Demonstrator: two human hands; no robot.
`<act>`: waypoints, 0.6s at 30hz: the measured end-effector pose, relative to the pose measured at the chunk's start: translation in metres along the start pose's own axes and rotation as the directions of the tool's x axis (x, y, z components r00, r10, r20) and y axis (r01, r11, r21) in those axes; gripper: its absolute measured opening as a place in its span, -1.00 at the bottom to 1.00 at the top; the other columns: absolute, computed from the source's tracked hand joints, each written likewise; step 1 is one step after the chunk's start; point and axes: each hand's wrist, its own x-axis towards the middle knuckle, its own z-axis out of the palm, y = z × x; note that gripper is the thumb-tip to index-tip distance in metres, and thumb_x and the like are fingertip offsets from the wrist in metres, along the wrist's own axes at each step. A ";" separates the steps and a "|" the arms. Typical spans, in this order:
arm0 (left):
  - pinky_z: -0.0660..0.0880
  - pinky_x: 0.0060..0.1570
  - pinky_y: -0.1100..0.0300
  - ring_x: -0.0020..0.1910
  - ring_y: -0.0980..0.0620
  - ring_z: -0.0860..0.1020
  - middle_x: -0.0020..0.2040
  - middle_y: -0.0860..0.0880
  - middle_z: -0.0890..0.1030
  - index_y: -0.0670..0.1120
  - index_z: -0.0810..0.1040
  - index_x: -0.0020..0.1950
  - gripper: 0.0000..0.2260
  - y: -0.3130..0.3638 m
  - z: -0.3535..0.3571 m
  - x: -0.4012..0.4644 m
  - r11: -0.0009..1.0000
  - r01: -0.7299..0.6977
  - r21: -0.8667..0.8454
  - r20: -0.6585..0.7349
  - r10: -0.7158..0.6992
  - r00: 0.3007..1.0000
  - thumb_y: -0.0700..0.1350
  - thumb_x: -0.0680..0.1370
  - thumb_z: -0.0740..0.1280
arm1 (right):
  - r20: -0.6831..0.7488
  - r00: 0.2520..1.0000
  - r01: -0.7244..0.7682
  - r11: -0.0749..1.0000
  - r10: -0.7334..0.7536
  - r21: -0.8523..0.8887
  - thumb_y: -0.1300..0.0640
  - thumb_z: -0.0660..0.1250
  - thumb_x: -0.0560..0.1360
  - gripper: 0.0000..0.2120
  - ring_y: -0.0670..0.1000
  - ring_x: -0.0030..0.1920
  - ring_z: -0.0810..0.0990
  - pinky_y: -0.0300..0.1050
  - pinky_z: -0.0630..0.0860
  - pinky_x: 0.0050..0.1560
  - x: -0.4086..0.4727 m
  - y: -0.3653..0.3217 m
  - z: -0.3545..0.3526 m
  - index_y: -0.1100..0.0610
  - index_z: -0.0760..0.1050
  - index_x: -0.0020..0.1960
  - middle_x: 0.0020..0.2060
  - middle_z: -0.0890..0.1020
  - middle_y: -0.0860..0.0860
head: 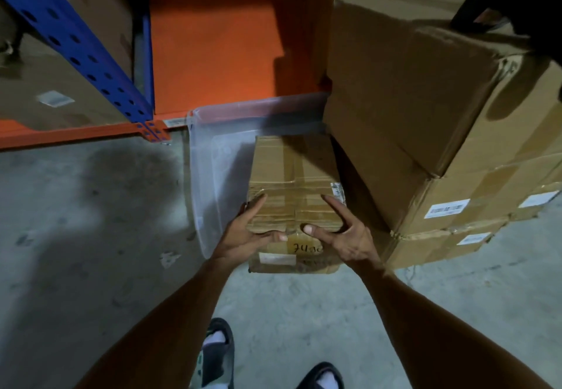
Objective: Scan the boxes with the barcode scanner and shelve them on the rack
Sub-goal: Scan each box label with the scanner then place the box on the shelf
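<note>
A small taped cardboard box (296, 175) with handwriting and a white label on its near face sits in front of me, partly inside a clear plastic bin (206, 175). My left hand (246, 232) grips its near left corner, thumb on the front edge. My right hand (343, 232) grips the near right corner, fingers spread over the top. The rack (73, 39) has a blue upright and an orange shelf (213, 54) at the upper left. No barcode scanner is in view.
A stack of large cardboard boxes (425, 108) with white labels stands close on the right. Another big box (60, 78) fills the rack bay at far left. Grey concrete floor (91, 221) lies to the left. My sandalled feet (219, 349) are below.
</note>
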 end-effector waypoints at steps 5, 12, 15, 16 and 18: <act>0.25 0.18 0.61 0.24 0.60 0.27 0.46 0.20 0.37 0.13 0.40 0.48 -0.16 -0.001 0.005 -0.003 0.998 -0.035 -0.044 -0.082 0.032 0.996 0.13 0.26 0.65 | 0.114 0.993 0.052 0.987 -0.035 -0.152 -0.35 0.66 0.18 0.15 -0.05 0.51 0.37 -0.19 0.32 0.43 0.005 0.004 -0.008 -0.18 0.19 0.63 0.56 0.37 -0.12; 0.44 0.20 0.42 0.07 0.43 0.57 0.18 0.25 0.56 0.09 0.57 0.33 -0.33 0.042 -0.022 -0.026 0.995 -0.011 -0.095 -0.195 -0.008 0.981 0.06 0.25 0.66 | 0.032 0.998 0.058 0.995 -0.056 -0.077 -0.34 0.63 0.22 0.05 -0.14 0.26 0.50 -0.20 0.49 0.30 -0.012 -0.035 -0.004 -0.14 0.30 0.61 0.45 0.53 -0.02; 0.48 0.16 0.41 0.13 0.37 0.56 0.22 0.15 0.61 0.09 0.61 0.26 -0.37 0.069 -0.037 -0.050 0.997 -0.013 -0.079 -0.238 -0.006 0.971 0.10 0.22 0.66 | 0.036 0.998 0.061 0.995 -0.058 -0.077 -0.37 0.61 0.22 0.03 -0.12 0.25 0.55 -0.17 0.57 0.27 -0.035 -0.065 -0.009 -0.14 0.32 0.60 0.43 0.56 0.00; 0.49 0.21 0.34 0.16 0.31 0.58 0.24 0.11 0.62 0.10 0.62 0.24 -0.37 0.080 -0.042 -0.059 0.998 -0.008 -0.070 -0.251 -0.010 0.968 0.12 0.20 0.67 | 0.032 0.997 0.066 0.995 -0.064 -0.075 -0.36 0.60 0.22 0.02 -0.13 0.23 0.55 -0.23 0.58 0.23 -0.046 -0.076 -0.011 -0.13 0.33 0.59 0.42 0.57 -0.01; 0.50 0.23 0.30 0.15 0.26 0.60 0.24 0.07 0.63 0.08 0.64 0.22 -0.36 0.106 -0.054 -0.080 0.997 -0.016 -0.080 -0.266 -0.006 0.964 0.13 0.18 0.67 | 0.019 0.997 0.073 0.995 -0.072 -0.073 -0.32 0.60 0.26 -0.01 -0.15 0.20 0.54 -0.44 0.53 0.06 -0.070 -0.102 -0.019 -0.10 0.34 0.59 0.41 0.57 -0.02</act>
